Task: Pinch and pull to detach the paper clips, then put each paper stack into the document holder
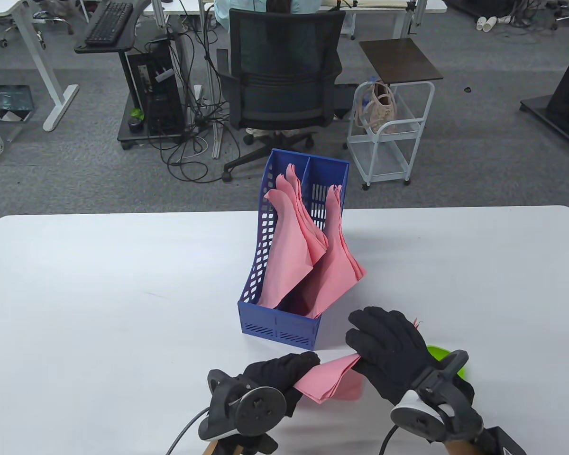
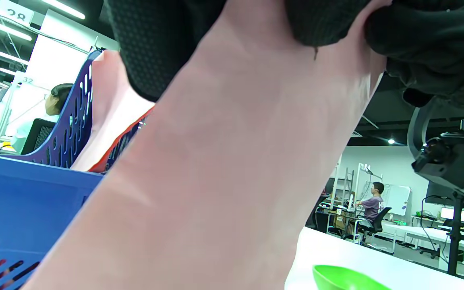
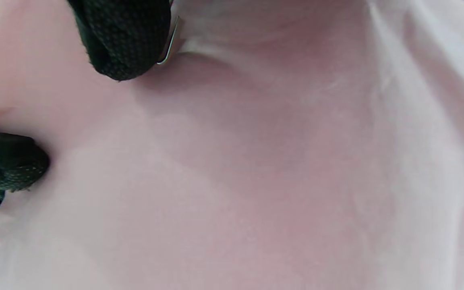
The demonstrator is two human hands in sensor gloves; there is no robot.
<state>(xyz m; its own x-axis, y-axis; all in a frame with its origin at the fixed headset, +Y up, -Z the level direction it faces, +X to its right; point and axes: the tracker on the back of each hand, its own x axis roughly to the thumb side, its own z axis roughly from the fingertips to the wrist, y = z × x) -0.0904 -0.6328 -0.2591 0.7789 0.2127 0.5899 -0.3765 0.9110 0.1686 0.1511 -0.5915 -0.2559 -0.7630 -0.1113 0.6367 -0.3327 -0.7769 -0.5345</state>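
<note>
A pink paper stack (image 1: 329, 381) hangs just above the table's front edge, held between both hands. My left hand (image 1: 308, 362) grips its left end, seen close up at the top of the left wrist view (image 2: 155, 48). My right hand (image 1: 360, 353) curls over the right end. In the right wrist view a gloved fingertip (image 3: 123, 40) pinches a silver paper clip (image 3: 169, 44) on the pink sheet (image 3: 256, 169). The blue document holder (image 1: 277, 327) stands behind the hands, with one pink stack (image 1: 289, 256) in its left slot and another (image 1: 334, 265) in its right slot.
A green bowl (image 1: 443, 358) sits on the white table (image 1: 99, 294) right behind my right hand, also visible low in the left wrist view (image 2: 344, 278). Beyond the table's far edge stand an office chair (image 1: 282, 80) and a white cart (image 1: 389, 132).
</note>
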